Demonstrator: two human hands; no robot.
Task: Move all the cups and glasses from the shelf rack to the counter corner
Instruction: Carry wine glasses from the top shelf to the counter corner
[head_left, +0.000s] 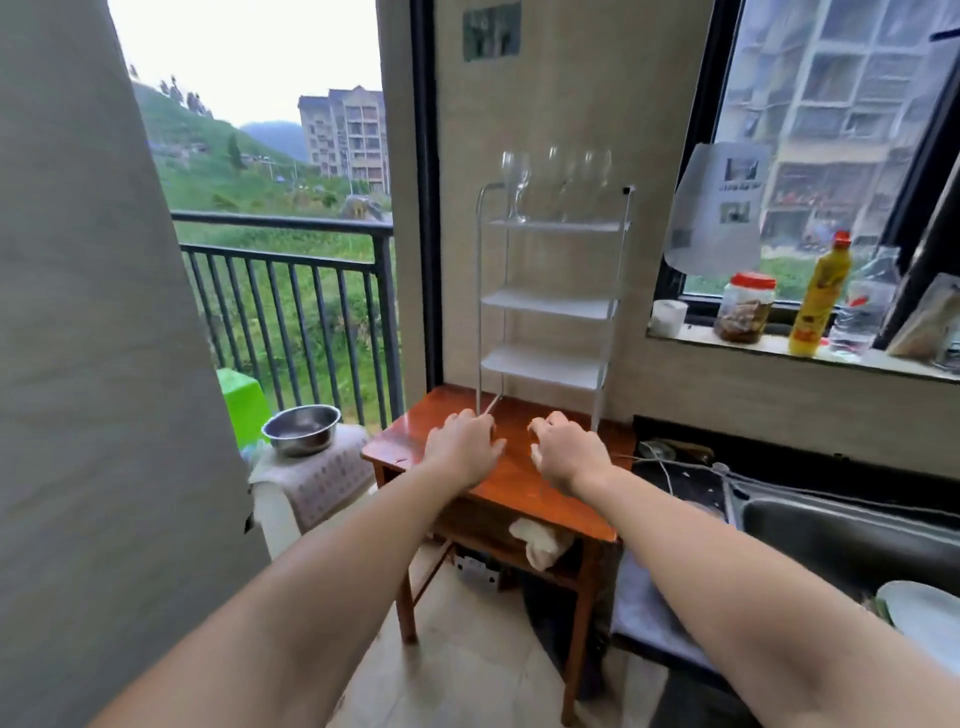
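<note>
My left hand (464, 448) hovers over the wooden worktop (524, 488), its fingers (493, 449) loosely spread and holding nothing. My right hand (569, 453) is just beside it, fingers (537, 431) curled a little but apart, also empty. I cannot tell whether either hand touches the wood. The white shelf rack (553, 306) stands at the back of the worktop against the wall, with four tiers. The stemmed glasses (556, 179) stand upright in a row on its top tier; they are blurred, and I count about four. The three lower tiers are bare. To the left a metal bowl (302, 428) sits on a cloth-covered stand by the balcony railing (291, 291). To the right is a sink (852, 540), and on the windowsill (779, 345) a yellow bottle (820, 296) and one red-lidded jar (745, 306).
</note>
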